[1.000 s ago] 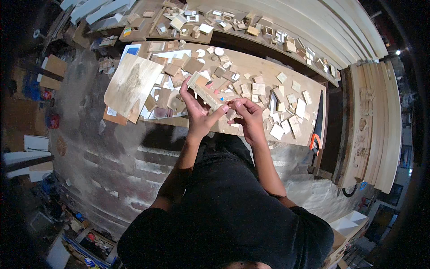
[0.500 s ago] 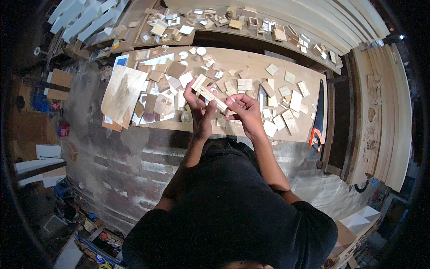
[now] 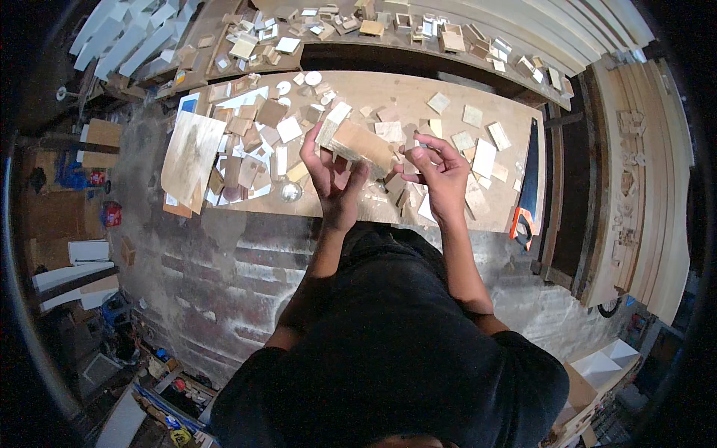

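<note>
My left hand [image 3: 337, 187] is closed around a small wooden assembly [image 3: 364, 145], gripping it from below and from the left. The assembly has a flat brown face and a paler upright piece at its left end. To its right, my right hand [image 3: 444, 170] pinches a small pale piece [image 3: 416, 151] between thumb and fingers; its exact kind is too small to make out. Both hands are raised above the near edge of the worktable [image 3: 358, 84]. Loose wooden blocks [image 3: 388, 132] lie on the table beyond and around them.
A handsaw [image 3: 525, 224] with an orange handle lies at the table's right end. On the left are a thin wooden board [image 3: 193, 155] and mixed offcuts [image 3: 243, 168]. A clear round object [image 3: 290, 192] stands near the front edge. Small wooden boxes [image 3: 451, 37] line the back shelf.
My right hand has drawn away to the right from the wooden assembly, the small piece in its fingers. My left hand has tilted the assembly so its broad brown face shows.
</note>
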Demonstrator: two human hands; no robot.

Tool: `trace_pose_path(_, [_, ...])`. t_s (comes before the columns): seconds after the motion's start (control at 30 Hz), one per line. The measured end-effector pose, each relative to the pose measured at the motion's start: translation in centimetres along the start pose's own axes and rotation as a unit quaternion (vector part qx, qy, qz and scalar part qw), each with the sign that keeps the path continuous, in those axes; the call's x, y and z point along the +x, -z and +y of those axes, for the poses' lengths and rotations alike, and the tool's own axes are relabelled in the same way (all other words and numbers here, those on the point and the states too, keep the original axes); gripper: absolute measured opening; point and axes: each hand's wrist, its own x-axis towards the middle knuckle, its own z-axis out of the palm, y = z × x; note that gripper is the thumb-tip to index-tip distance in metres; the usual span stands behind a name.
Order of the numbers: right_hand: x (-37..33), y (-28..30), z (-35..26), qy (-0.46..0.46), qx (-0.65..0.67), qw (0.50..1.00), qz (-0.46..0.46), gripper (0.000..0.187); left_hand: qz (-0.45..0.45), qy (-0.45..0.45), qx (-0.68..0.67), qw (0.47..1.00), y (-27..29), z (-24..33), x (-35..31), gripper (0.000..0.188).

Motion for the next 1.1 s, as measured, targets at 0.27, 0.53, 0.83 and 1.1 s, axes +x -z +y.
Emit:
trace_pose_path(0.27, [-0.6,-0.1,-2.6,0.02,0.066,0.988,-0.138,0.054,0.028,-0.091,0.024,0.995,-1.5,0.9,0.3,0.092])
trace_pose_path(0.53, [-0.7,-2.7,-2.8,0.063,-0.03,0.993,-0.095,0.067,-0.002,-0.093,0.064,0.994,0.3,3.2,0.2,0.09])
trace_pose_path(0.83, [-2.3,-9.4,-1.0,0.093,-0.005,0.994,-0.063,0.059,-0.021,-0.057,0.067,0.996,6.8,6.1,2.2,0.096])
trace_pose_path(1.1, [2.8,-5.4,17.0,-0.024,-0.45,0.889,0.082,0.067,0.079,-0.093,0.069,0.99,20.6,8.8,4.6,0.103])
